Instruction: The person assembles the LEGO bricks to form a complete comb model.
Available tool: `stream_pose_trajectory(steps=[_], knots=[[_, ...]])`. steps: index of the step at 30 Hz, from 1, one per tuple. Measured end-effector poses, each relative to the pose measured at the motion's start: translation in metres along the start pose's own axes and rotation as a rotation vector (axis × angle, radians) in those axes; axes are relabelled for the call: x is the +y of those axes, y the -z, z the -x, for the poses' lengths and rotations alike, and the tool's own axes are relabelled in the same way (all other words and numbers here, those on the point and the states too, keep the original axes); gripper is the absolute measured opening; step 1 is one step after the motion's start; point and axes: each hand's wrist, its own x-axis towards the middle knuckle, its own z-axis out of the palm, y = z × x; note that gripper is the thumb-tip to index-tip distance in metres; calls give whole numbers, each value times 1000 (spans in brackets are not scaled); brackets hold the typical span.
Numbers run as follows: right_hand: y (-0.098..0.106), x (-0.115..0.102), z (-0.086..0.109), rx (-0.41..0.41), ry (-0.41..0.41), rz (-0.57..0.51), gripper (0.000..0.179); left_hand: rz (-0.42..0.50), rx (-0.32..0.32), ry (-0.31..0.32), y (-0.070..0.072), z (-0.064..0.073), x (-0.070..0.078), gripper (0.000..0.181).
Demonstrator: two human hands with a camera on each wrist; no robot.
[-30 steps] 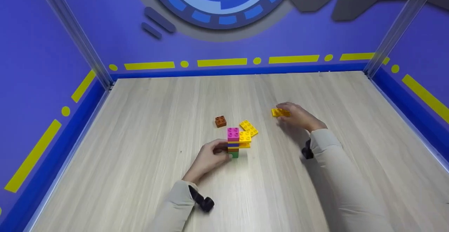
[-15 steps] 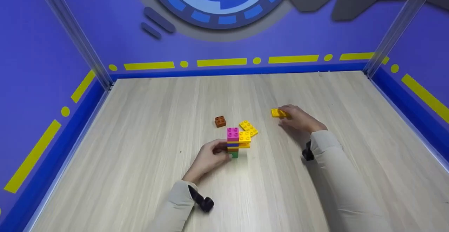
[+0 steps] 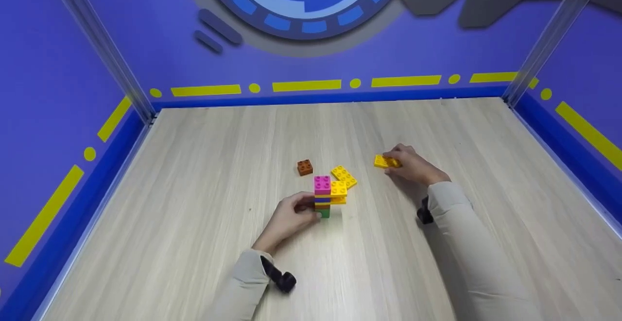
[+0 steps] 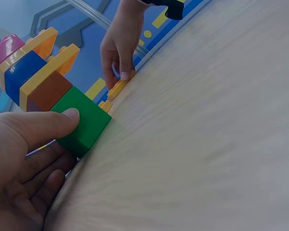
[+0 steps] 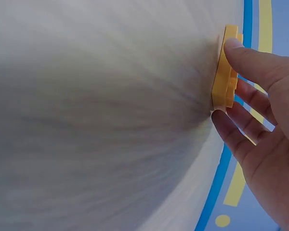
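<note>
My left hand (image 3: 291,216) steadies an upright stack of toy building bricks, its thumb on the green bottom brick (image 4: 84,120). Above the green come a brown brick (image 4: 49,91), a blue brick (image 4: 25,71) between two yellow plates that jut out sideways, and a pink brick (image 3: 322,185) on top. Farther back on the right, my right hand (image 3: 413,163) pinches a flat yellow eight-stud brick (image 5: 223,77) by its long sides, close over the table. The thumb lies along the near side, and part of the studs is hidden under the fingers.
On the wooden table (image 3: 194,165), a loose brown four-stud brick (image 3: 305,167) lies behind the stack. Another yellow flat brick (image 3: 341,174) lies just behind the stack's jutting plates. Blue-purple panels (image 3: 291,68) wall the table at the back and both sides.
My right hand has shifted its fingers on the yellow flat brick and drawn it slightly toward me and left. The left hand and the stack stay put.
</note>
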Motion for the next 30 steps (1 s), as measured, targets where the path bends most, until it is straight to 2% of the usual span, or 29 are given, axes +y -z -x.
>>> stream_pose_trajectory(steps=[10,19,25,30], knots=[[-5,0,-1,21,9,20,39,6,0,-11,0,-1,-1,42],[-5,-2,-1,13,24,27,41,-6,7,-2,1,0,-1,43],[-5,-4,0,0,56,48,42,-11,4,6,1,0,1,43],[-4,-8,2,3,88,46,41,-8,3,-16,0,0,0,42]])
